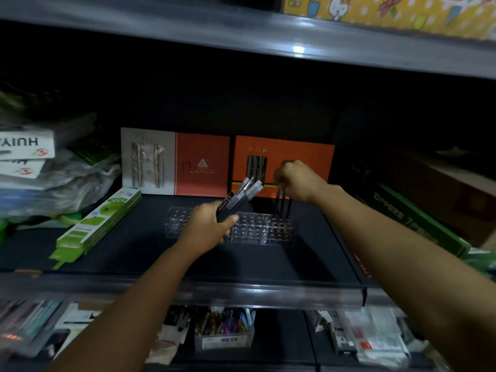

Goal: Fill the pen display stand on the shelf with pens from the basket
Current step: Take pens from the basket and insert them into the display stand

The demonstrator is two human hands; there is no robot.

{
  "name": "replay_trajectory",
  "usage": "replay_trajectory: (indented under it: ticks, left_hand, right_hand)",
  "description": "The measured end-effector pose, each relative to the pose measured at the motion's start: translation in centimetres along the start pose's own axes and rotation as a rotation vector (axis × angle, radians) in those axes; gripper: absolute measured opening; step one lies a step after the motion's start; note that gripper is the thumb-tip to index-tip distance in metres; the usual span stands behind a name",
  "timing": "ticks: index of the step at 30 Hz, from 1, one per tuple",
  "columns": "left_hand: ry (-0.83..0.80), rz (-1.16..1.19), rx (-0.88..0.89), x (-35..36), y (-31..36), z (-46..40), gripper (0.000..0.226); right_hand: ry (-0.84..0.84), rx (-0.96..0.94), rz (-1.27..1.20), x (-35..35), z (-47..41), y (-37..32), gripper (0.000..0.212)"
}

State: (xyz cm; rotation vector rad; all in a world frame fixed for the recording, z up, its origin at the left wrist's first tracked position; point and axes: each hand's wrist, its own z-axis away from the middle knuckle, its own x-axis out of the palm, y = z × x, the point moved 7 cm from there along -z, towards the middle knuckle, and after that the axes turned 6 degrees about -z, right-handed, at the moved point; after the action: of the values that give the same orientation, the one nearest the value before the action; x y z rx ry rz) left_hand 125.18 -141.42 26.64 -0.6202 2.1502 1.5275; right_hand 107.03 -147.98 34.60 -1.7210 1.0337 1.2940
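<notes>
The clear plastic pen stand [230, 226] holds only a few black pens [281, 208] at its right end, pinched by the right hand [298, 181]; the left hand [209, 224] grips a bundle of black pens [239, 197]; most holes look empty.

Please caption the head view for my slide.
Left hand holds spare pens while right hand slots pens into the stand.

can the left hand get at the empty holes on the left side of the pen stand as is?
Probably yes. The left hand hovers right over the clear pen display stand, whose left holes look empty, but it grips a bundle of pens, so it has no free fingers.
</notes>
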Motion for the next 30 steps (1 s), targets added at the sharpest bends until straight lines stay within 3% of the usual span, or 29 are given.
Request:
replay_trajectory:
  ticks: [4, 9, 19, 24, 30]
  left_hand:
    - [-0.008, 0.027, -0.009, 0.0, -0.1, 0.0, 0.006]
    - [-0.005, 0.048, -0.018, -0.3, 0.2, 0.2, 0.003]
    - [0.040, 0.029, -0.008, -1.3, 1.1, 1.3, 0.016]
    - [0.041, 0.033, -0.022, -1.7, 1.3, 1.6, 0.008]
    - [0.062, -0.005, -0.048, -3.3, 0.3, 2.1, 0.006]
  right_hand:
    - [0.046, -0.043, -0.074, -1.0, 0.5, -0.6, 0.029]
    - [0.100, -0.157, -0.388, -3.4, 1.8, -3.6, 0.019]
    - [0.048, -0.247, -0.579, -4.8, 3.5, -7.2, 0.006]
    - [0.046, -0.262, -0.540, -5.3, 3.8, -7.7, 0.007]
    - [0.202, -0.177, -0.510, -7.3, 3.0, -5.1, 0.009]
